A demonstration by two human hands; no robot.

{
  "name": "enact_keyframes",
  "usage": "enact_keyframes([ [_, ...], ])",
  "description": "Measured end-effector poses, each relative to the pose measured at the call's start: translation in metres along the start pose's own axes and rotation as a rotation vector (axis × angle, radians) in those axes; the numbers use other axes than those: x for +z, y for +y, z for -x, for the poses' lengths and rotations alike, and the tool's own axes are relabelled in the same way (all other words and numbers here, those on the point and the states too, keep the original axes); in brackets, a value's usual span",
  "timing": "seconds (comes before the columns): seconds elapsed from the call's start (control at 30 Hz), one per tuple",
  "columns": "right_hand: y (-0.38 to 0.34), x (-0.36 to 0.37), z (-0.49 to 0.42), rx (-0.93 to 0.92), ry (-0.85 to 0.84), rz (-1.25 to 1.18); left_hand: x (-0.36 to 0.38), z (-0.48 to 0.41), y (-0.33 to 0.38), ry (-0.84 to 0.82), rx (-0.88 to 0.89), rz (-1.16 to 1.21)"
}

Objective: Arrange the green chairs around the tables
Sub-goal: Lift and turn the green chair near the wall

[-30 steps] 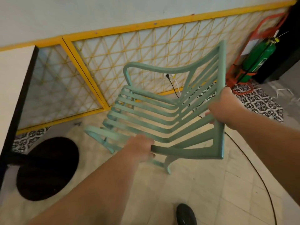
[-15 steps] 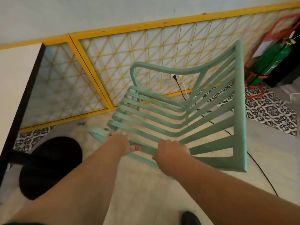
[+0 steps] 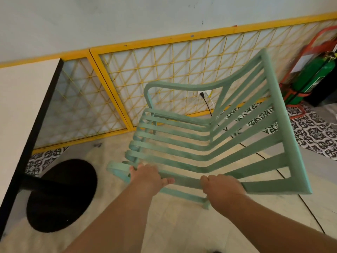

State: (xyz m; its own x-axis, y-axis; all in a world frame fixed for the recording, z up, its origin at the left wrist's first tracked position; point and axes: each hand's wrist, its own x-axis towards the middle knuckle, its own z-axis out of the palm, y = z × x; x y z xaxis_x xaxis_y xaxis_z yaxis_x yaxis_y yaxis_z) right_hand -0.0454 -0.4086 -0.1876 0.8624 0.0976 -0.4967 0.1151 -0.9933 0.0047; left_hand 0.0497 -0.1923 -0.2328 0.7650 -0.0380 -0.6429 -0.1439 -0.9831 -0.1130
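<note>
A pale green slatted chair [image 3: 209,143] fills the middle of the view, its seat facing left toward the table and its back at the right. Both my hands grip its near armrest rail. My left hand [image 3: 147,177] curls round the front part of that rail. My right hand [image 3: 221,188] holds the same rail further back, close to the chair's back frame. A white table [image 3: 23,110] with a black edge stands at the left, on a black round base [image 3: 60,196].
A yellow lattice panel [image 3: 164,77] runs along the wall behind the chair. A green fire extinguisher [image 3: 311,77] in a red stand is at the far right. A black cable [image 3: 300,199] trails across the floor from a wall socket. Patterned tiles lie at the right.
My right hand left the chair's back and took hold of the near armrest rail beside my left hand. The chair now sits nearer to me and a little to the right.
</note>
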Motion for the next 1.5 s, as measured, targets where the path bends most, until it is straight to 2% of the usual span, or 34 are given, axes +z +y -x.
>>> enact_keyframes([
  [0.2,0.017,-0.001,-0.004,-0.059,-0.016,0.103,0.009,0.023,0.014,-0.025,-0.077,0.041],
  [0.6,0.037,-0.033,-0.038,-0.144,-0.064,0.239,0.007,0.014,0.023,-0.067,-0.178,0.165],
  [0.77,0.047,-0.05,-0.056,-0.162,-0.048,0.244,0.006,0.018,0.015,0.016,-0.076,0.141],
  [0.83,0.051,-0.057,-0.054,-0.125,0.088,0.045,0.01,0.018,0.002,0.077,-0.084,0.167],
  [0.9,0.062,-0.073,-0.041,-0.04,0.414,-0.206,0.015,0.02,-0.013,0.093,-0.15,0.189],
  [0.93,0.07,-0.087,-0.031,0.04,0.611,-0.226,0.017,0.019,-0.02,0.087,-0.17,0.2],
  [0.97,0.081,-0.104,-0.019,0.162,0.741,-0.21,0.018,0.018,-0.025,0.073,-0.182,0.213],
  [1.0,0.097,-0.121,-0.009,0.306,0.784,-0.203,0.019,0.017,-0.027,0.052,-0.187,0.228],
  [1.07,0.131,-0.153,-0.001,0.566,0.666,-0.207,0.018,0.017,-0.023,0.012,-0.184,0.253],
  [1.1,0.142,-0.163,-0.004,0.639,0.537,-0.221,0.017,0.016,-0.018,-0.005,-0.178,0.261],
  [1.17,0.146,-0.167,-0.013,0.623,0.317,-0.192,0.013,0.015,-0.006,-0.037,-0.169,0.267],
  [1.2,0.144,-0.161,-0.02,0.574,0.293,-0.174,0.011,0.015,-0.002,-0.051,-0.17,0.263],
  [1.3,0.138,-0.15,-0.032,0.551,0.4,-0.299,0.008,0.008,0.0,-0.069,-0.196,0.265],
  [1.5,0.141,-0.156,-0.051,0.548,0.434,-0.209,0.001,-0.01,-0.003,-0.078,-0.212,0.273],
])
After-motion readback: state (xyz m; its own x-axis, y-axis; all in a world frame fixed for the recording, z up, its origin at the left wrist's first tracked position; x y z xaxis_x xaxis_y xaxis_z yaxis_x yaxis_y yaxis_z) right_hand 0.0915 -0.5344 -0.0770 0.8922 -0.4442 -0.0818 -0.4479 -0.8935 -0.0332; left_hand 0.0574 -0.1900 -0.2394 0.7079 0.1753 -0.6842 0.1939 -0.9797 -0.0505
